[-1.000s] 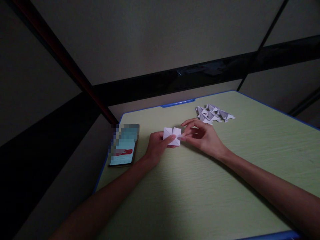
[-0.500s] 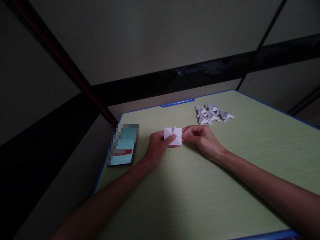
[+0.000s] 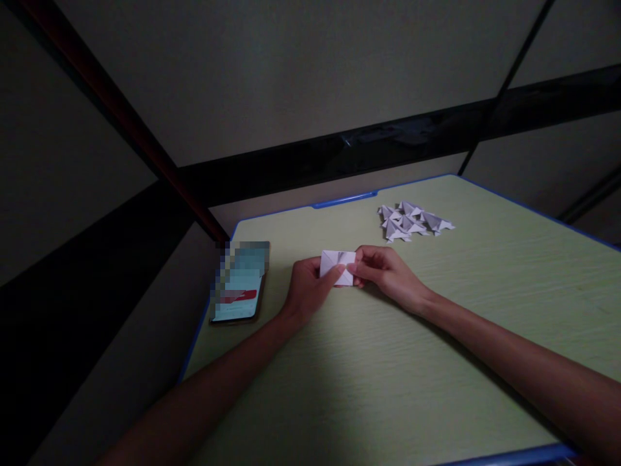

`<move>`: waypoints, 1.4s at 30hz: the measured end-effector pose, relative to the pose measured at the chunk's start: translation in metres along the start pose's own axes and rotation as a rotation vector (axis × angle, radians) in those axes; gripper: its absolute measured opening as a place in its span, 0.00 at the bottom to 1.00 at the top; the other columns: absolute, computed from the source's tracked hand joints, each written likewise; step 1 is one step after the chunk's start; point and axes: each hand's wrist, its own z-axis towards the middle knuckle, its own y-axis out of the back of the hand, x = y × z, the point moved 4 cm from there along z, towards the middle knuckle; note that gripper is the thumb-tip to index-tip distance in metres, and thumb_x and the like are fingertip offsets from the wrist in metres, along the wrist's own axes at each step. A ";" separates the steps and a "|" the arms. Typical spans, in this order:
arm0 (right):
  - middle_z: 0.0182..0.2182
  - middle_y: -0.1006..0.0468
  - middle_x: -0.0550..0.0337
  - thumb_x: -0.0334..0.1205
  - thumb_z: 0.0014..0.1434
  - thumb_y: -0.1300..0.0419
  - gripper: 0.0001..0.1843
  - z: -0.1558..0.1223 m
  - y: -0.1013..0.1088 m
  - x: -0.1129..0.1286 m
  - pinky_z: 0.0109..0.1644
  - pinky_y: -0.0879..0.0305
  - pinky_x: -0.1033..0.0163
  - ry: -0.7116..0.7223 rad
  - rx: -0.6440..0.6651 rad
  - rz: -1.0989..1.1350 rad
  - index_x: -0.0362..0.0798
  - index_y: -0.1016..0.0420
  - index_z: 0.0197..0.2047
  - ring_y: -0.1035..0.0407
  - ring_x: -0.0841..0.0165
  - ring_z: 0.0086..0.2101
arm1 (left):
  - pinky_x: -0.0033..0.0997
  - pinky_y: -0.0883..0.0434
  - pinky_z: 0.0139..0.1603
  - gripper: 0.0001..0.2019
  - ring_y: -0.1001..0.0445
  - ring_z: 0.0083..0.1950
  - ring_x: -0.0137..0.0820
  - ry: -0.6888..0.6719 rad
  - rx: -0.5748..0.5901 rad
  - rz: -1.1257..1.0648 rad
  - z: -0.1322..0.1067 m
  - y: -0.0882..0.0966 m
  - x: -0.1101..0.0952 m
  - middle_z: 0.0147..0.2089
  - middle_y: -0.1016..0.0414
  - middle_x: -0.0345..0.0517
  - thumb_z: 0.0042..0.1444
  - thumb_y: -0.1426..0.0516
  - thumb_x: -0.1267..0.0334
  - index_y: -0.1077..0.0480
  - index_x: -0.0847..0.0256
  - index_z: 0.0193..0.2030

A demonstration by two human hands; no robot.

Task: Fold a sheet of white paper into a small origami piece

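A small square of folded white paper (image 3: 330, 259) with diagonal creases is held just above the table, between my two hands. My left hand (image 3: 310, 285) grips it from the left, thumb pressed on its front face and fingers behind. From the right, my right hand (image 3: 383, 268) pinches the paper's right edge, its thumb tip near the middle of the square beside my left thumb. A raised flap casts a grey shade at the upper middle. The fingers behind the paper are mostly hidden.
Several folded white paper figures (image 3: 410, 222) lie grouped toward the back right of the pale green table (image 3: 369, 375). A phone (image 3: 237, 298) with a lit screen lies at the left edge. Dark-banded panels (image 3: 315, 84) stand behind the table.
My right hand has shifted left, its thumb now over the paper's right part. The paper has moved slightly right and down, and its upper flap looks flatter.
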 end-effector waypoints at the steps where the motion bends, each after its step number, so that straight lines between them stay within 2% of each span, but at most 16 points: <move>1: 0.14 0.36 0.66 0.38 0.41 0.40 0.11 0.000 0.001 -0.001 0.22 0.49 0.68 0.012 0.000 -0.018 0.44 0.39 0.19 0.43 0.77 0.17 | 0.22 0.41 0.21 0.10 0.37 0.20 0.23 0.004 0.007 0.002 0.000 -0.001 0.000 0.18 0.32 0.38 0.39 0.42 0.61 0.30 0.67 0.19; 9: 0.12 0.37 0.67 0.40 0.41 0.39 0.13 0.000 0.006 -0.003 0.20 0.53 0.68 -0.003 -0.013 -0.046 0.45 0.40 0.16 0.46 0.78 0.15 | 0.23 0.38 0.24 0.09 0.34 0.22 0.24 0.056 0.082 -0.083 0.001 -0.005 0.003 0.20 0.29 0.41 0.38 0.41 0.61 0.29 0.68 0.23; 14: 0.14 0.36 0.66 0.41 0.42 0.40 0.14 -0.001 0.001 0.000 0.22 0.50 0.68 -0.016 0.043 -0.055 0.44 0.40 0.17 0.44 0.77 0.17 | 0.22 0.41 0.22 0.09 0.37 0.21 0.23 0.017 0.092 -0.092 0.002 -0.002 0.004 0.19 0.31 0.39 0.39 0.42 0.61 0.30 0.67 0.21; 19: 0.14 0.38 0.67 0.41 0.42 0.39 0.13 -0.002 -0.002 0.000 0.21 0.53 0.69 0.006 0.098 -0.108 0.44 0.39 0.18 0.46 0.78 0.17 | 0.22 0.41 0.23 0.11 0.37 0.21 0.24 0.003 0.109 -0.125 0.002 -0.001 0.004 0.19 0.31 0.40 0.37 0.40 0.59 0.30 0.68 0.21; 25: 0.14 0.38 0.68 0.42 0.40 0.37 0.14 -0.005 -0.001 0.000 0.21 0.54 0.70 0.038 0.225 0.084 0.43 0.38 0.17 0.47 0.79 0.17 | 0.24 0.40 0.25 0.12 0.35 0.23 0.25 0.052 0.264 -0.296 0.000 -0.009 0.009 0.21 0.30 0.42 0.38 0.40 0.59 0.29 0.68 0.25; 28: 0.15 0.37 0.67 0.42 0.42 0.39 0.14 -0.006 -0.003 0.001 0.22 0.53 0.70 0.025 0.290 0.098 0.43 0.37 0.19 0.46 0.78 0.18 | 0.24 0.39 0.25 0.12 0.35 0.23 0.25 0.080 0.356 -0.342 0.001 -0.011 0.011 0.21 0.30 0.43 0.38 0.41 0.59 0.29 0.68 0.26; 30: 0.15 0.39 0.68 0.43 0.43 0.39 0.14 -0.007 -0.004 0.001 0.21 0.55 0.70 0.004 0.268 0.044 0.43 0.37 0.20 0.47 0.79 0.18 | 0.24 0.40 0.25 0.11 0.35 0.22 0.24 0.092 0.358 -0.309 0.002 -0.010 0.011 0.21 0.30 0.42 0.38 0.41 0.60 0.29 0.68 0.25; 32: 0.14 0.42 0.70 0.44 0.42 0.39 0.15 -0.006 -0.003 0.003 0.20 0.58 0.70 0.000 0.193 -0.011 0.43 0.39 0.19 0.50 0.79 0.17 | 0.22 0.41 0.23 0.10 0.37 0.21 0.23 0.085 0.345 -0.229 0.002 -0.009 0.009 0.20 0.32 0.40 0.37 0.41 0.60 0.30 0.68 0.22; 36: 0.13 0.45 0.71 0.46 0.42 0.40 0.17 -0.003 -0.001 0.005 0.19 0.60 0.70 0.051 0.077 -0.028 0.44 0.41 0.18 0.52 0.79 0.17 | 0.22 0.43 0.23 0.10 0.38 0.22 0.23 0.055 0.352 -0.068 0.002 -0.010 0.006 0.20 0.33 0.39 0.38 0.41 0.61 0.30 0.67 0.21; 42: 0.11 0.44 0.70 0.46 0.38 0.37 0.18 -0.005 -0.005 -0.002 0.19 0.61 0.69 -0.030 0.155 0.212 0.44 0.40 0.16 0.52 0.80 0.15 | 0.23 0.42 0.24 0.10 0.37 0.22 0.23 0.072 0.383 -0.116 -0.003 -0.014 0.004 0.19 0.33 0.39 0.35 0.39 0.62 0.31 0.67 0.21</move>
